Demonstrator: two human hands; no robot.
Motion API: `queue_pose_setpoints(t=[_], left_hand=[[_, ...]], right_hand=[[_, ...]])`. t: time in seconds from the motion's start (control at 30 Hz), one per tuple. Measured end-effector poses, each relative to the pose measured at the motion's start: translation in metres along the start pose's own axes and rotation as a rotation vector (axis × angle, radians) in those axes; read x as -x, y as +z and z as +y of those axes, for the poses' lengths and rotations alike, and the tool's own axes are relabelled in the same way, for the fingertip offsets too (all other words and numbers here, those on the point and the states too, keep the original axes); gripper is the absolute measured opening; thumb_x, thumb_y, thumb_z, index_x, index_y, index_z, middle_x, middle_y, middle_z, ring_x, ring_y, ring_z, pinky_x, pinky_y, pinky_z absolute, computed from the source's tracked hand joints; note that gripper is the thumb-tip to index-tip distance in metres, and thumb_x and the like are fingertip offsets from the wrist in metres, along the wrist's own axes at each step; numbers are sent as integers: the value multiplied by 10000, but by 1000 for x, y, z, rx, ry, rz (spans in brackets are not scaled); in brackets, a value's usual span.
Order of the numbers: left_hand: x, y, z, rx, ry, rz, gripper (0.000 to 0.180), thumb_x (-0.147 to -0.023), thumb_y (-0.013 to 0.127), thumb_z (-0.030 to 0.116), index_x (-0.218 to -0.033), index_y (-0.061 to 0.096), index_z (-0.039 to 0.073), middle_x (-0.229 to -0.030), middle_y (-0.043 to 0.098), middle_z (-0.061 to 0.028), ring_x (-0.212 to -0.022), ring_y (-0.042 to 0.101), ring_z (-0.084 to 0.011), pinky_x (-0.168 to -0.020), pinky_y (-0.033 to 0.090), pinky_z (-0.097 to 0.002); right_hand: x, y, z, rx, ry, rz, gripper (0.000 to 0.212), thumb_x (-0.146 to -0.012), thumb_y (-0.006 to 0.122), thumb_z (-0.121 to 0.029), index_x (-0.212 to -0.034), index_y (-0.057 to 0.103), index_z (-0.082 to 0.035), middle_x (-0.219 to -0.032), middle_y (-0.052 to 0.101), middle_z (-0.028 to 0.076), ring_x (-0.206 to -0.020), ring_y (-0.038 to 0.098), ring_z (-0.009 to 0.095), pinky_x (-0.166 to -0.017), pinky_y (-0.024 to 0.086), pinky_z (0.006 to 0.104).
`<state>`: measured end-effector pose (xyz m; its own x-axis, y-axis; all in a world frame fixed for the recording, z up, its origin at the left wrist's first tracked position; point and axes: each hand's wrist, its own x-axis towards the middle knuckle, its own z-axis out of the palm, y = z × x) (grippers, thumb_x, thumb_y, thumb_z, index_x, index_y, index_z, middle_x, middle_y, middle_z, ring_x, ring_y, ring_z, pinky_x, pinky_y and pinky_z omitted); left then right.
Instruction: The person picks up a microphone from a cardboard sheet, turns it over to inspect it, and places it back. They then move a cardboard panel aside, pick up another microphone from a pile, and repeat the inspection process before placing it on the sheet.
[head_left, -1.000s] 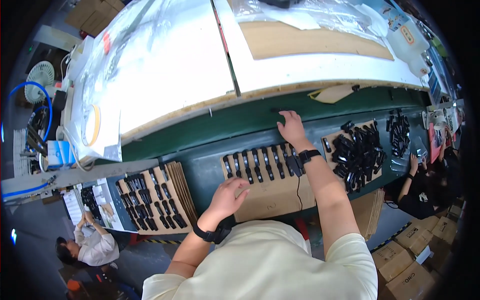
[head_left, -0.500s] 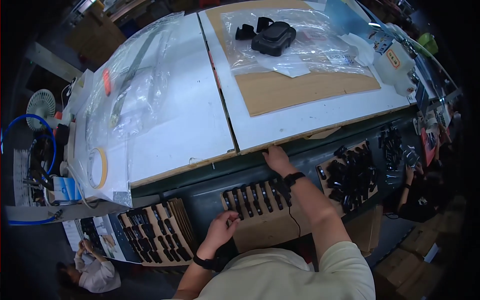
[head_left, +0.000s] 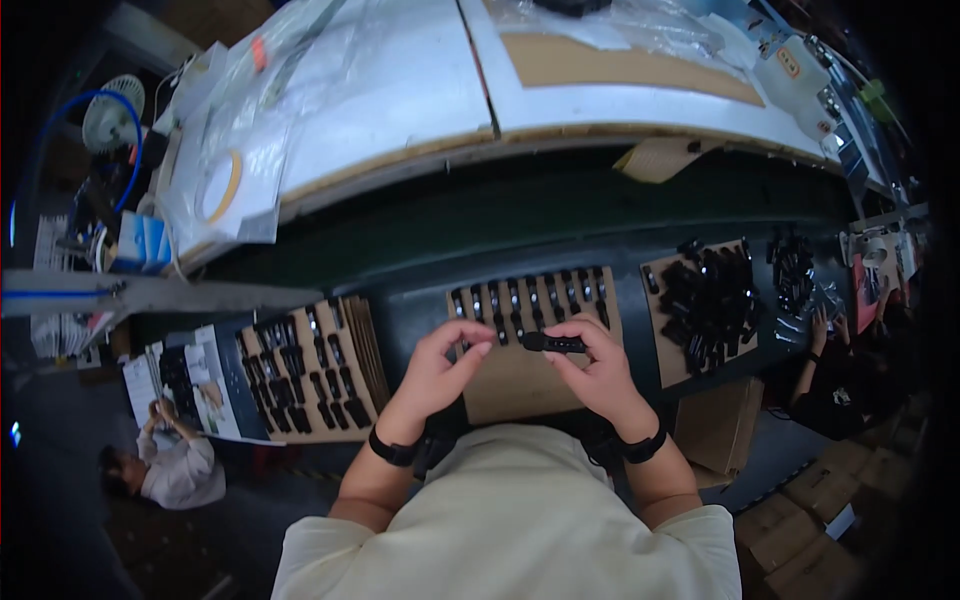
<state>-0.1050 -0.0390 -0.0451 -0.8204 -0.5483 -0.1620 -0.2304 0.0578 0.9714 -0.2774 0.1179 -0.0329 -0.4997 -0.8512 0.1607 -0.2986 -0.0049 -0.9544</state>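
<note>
My right hand point(head_left: 600, 372) holds a small black stick-shaped device point(head_left: 562, 344) between thumb and fingers; a wider rounded end points left. Across from it, my left hand point(head_left: 440, 368) has its thumb and index finger curled so their tips nearly meet. Anything between those tips is too small to make out. Both hands are over a cardboard sheet point(head_left: 520, 393) in front of me. Rows of similar black devices point(head_left: 533, 292) lie along its far part, partly hidden by my fingers.
To the right, a cardboard sheet carries a heap of black devices point(head_left: 705, 305); another pile point(head_left: 793, 270) lies beyond. On the left, devices stand in rows on stacked cardboard point(head_left: 362, 350). A white raised table point(head_left: 390, 95) spans the far side. Co-workers sit at both sides.
My right hand has left the raised table's edge and come back over the cardboard, now holding a black device. My left hand has moved up beside it. The view has tilted nearer to me.
</note>
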Motion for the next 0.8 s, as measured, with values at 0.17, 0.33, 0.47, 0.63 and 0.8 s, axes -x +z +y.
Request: queue_pose_setpoints(t=[0.17, 0.33, 0.47, 0.63, 0.8], left_hand=[[19, 2, 37, 19, 226, -41, 171, -895, 608, 59, -1055, 612, -2, -980, 648, -104, -944, 612, -181, -863, 476, -303], [39, 13, 51, 13, 307, -89, 155, -891, 621, 86, -1017, 610, -5, -961, 636, -106, -920, 603, -201, -846, 469, -315], [49, 19, 56, -32, 309, -172, 170, -886, 637, 113, -1003, 607, -8, -945, 629, -110, -890, 598, -211, -822, 465, -322], [56, 23, 60, -82, 334, -109, 171, -858, 657, 75, -1002, 613, -5, -938, 628, -110, -875, 594, -213, -808, 464, -321], [52, 24, 55, -179, 439, -76, 214, -812, 681, 32, -1016, 623, 2, -943, 629, -116, -874, 600, -232, -806, 471, -330]], right_hand=[[15, -3, -37, 45, -163, -16, 268, -737, 712, 56, -983, 638, -19, -881, 612, 96, -783, 611, 210, -703, 483, 286], [31, 1, -49, 20, -248, -26, 289, -718, 708, 75, -984, 641, -15, -870, 604, 102, -763, 599, 215, -694, 483, 289], [40, 4, -52, 48, -289, -34, 300, -707, 712, 75, -985, 642, -12, -877, 605, 100, -761, 594, 214, -692, 483, 296], [44, 5, -64, 86, -260, -3, 294, -712, 708, 51, -990, 647, -25, -892, 608, 97, -782, 593, 215, -709, 480, 310], [47, -2, -56, 210, -263, -66, 265, -730, 708, 9, -984, 649, -38, -900, 615, 83, -823, 594, 196, -739, 475, 306]])
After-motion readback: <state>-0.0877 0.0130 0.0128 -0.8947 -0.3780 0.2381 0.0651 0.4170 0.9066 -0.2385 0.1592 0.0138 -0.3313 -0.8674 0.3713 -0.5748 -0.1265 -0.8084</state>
